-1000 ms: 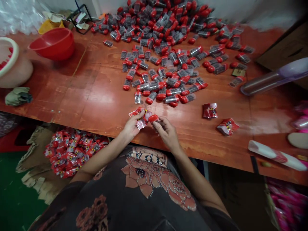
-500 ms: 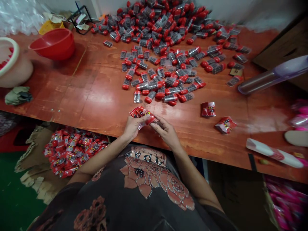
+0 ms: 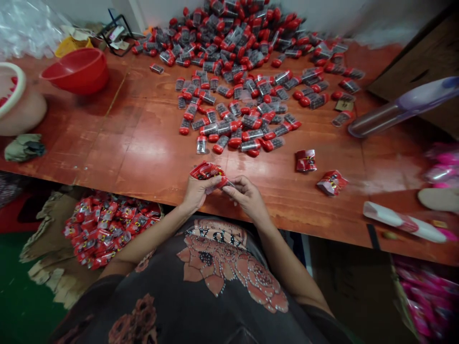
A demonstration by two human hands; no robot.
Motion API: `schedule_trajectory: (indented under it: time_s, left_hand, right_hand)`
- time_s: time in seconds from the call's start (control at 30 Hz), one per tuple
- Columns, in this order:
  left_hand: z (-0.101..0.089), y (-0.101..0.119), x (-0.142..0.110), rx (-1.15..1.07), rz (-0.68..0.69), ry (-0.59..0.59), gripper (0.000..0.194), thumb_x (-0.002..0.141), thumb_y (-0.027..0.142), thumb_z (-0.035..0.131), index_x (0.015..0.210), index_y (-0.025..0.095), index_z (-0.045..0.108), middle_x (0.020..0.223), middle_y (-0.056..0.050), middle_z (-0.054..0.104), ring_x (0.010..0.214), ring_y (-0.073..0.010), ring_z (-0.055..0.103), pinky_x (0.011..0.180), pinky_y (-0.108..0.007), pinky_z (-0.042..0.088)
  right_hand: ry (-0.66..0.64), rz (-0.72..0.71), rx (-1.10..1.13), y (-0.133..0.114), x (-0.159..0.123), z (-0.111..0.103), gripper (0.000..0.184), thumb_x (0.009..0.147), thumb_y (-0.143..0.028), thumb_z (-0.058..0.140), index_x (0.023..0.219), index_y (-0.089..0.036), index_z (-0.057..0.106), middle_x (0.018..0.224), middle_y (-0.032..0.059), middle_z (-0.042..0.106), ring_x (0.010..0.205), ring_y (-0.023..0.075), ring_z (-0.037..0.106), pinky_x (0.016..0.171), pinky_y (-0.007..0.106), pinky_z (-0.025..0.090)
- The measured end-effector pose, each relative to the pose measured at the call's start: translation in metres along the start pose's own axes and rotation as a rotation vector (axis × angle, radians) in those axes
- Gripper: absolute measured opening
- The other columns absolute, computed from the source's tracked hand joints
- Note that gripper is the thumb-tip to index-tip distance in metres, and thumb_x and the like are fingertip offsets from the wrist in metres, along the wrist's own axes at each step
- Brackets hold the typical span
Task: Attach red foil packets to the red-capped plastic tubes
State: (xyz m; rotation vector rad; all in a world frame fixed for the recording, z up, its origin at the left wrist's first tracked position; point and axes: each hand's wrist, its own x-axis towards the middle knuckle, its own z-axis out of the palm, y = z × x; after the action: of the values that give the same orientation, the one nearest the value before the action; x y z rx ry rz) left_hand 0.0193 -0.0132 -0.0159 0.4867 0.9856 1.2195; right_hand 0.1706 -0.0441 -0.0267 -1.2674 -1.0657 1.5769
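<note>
Containers point(image 3: 234, 137) between hands point(image 3: 195, 193) point(image 3: 248, 197) and wall point(image 3: 337, 19)

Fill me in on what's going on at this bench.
A person's left hand holds a red printed wrapper, with the right hand at its other end; what is inside is hard to tell. Beyond them, red-capped clear containers lie heaped on the wooden table. Two red packets lie to the right, and a pile of similar packets sits below the table edge at left.
</note>
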Motion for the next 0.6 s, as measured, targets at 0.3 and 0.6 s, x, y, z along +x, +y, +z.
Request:
schedule_trajectory:
  time_s: [0.3, 0.6]
  left_hand:
    - [0.009, -0.001, -0.006, -0.09, -0.038, 0.066, 0.032, 0.052, 0.02, 0.091, 0.074, 0.016, 0.069, 0.068, 0.003, 0.068, 0.058, -0.0089, 0.062, 0.061, -0.023, 0.054]
    - [0.002, 0.003, -0.005, 0.025, -0.114, -0.087, 0.036, 0.055, 0.021, 0.09, 0.085, 0.016, 0.071, 0.077, -0.001, 0.073, 0.066, -0.014, 0.067, 0.066, -0.029, 0.057]
  right_hand:
    - [0.268, -0.423, -0.531, 0.005, -0.015, 0.008, 0.02, 0.088, -0.037, 0.067, 0.104, -0.024, 0.069, 0.093, 0.0032, 0.073, 0.081, 0.018, 0.065, 0.076, 0.034, 0.05]
    - [0.197, -0.11, -0.033, 0.003, -0.011, 0.01, 0.024, 0.085, -0.044, 0.066, 0.095, -0.022, 0.064, 0.075, -0.0007, 0.069, 0.055, 0.0111, 0.055, 0.051, 0.026, 0.045]
